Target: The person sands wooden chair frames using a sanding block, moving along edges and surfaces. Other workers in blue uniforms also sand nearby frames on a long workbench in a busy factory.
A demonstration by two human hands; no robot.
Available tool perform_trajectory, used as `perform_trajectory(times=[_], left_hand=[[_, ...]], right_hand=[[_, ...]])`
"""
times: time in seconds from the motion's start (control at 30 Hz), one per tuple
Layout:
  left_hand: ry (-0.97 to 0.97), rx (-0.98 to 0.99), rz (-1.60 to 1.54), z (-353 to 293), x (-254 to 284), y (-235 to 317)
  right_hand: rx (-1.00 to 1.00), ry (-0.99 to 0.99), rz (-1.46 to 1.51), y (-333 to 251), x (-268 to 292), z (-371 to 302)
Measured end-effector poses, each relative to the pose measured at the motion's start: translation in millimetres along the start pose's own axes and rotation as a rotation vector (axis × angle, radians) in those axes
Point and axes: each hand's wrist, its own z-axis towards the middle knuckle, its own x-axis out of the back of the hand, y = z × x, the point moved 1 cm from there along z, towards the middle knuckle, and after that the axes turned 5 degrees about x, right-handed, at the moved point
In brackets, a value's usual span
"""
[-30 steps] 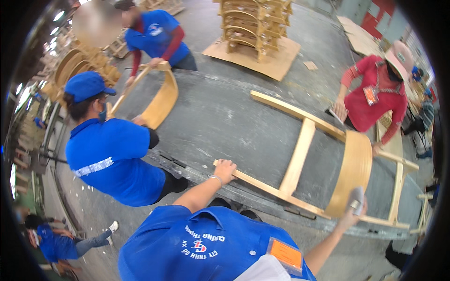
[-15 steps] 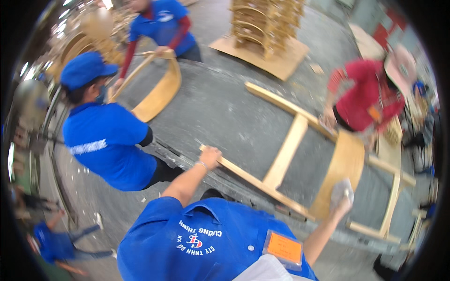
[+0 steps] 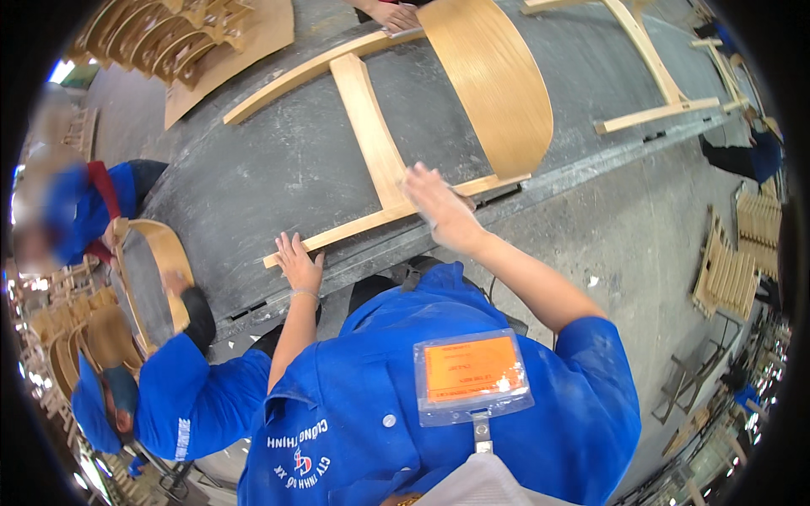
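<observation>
- A pale wooden frame [image 3: 377,148] is laid flat on the grey worktop [image 3: 270,181], directly in front of the person.
- Its near rail [image 3: 354,228] and far rail [image 3: 295,80] are joined by a crosspiece [image 3: 363,105], and a broad curved panel [image 3: 498,93] is set across them toward the right end.
- The left hand [image 3: 299,266] is placed at the left end of the near rail, its fingers laid over the wood and its thumb held apart; whether the grip is closed around the rail cannot be told.
- The right hand [image 3: 443,211] is held at the near rail, just right of the crosspiece joint. It is blurred; its fingers are stretched out, but how far the grip is open, and whether anything is held beneath the palm, cannot be told.
- The far rail is touched beside the panel by a co-worker's hand [image 3: 395,15].
- A second wooden frame [image 3: 654,67] is laid farther right, apart from the first.
- At the left, a curved wooden piece [image 3: 173,261] is touched by a co-worker in a blue cap [image 3: 93,405].
- At the upper left, curved wooden parts [image 3: 156,38] are stacked on a brown board [image 3: 272,34].
</observation>
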Motion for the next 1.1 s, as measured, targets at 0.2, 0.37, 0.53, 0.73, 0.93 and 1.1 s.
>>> perform_trajectory(times=[0.2,0.37,0.53,0.73,0.93,1.1], left_hand=[[-0.19,0.025,0.051,-24.6,11.7,-3.2],[-0.27,-0.032,0.083,-24.5,20.9,-8.4],[-0.243,-0.012,0.101,-27.1,18.8,-2.6],[-0.2,-0.006,0.037,-32.2,22.3,-2.7],[-0.275,-0.045,0.038,-27.7,24.8,-7.0],[-0.21,0.012,-0.219,-33.4,24.9,-31.0]], right_hand=[[-0.287,-0.139,-0.537,102.9,-31.8,-54.8],[-0.328,-0.166,-0.732,71.5,-103.0,-39.1],[-0.263,-0.075,-0.556,30.5,-148.8,-23.5],[-0.362,0.012,-0.54,106.2,-45.0,-62.6],[-0.105,-0.226,-0.318,35.6,-152.9,-35.8],[0.241,-0.209,-0.216,-72.2,-254.1,35.1]])
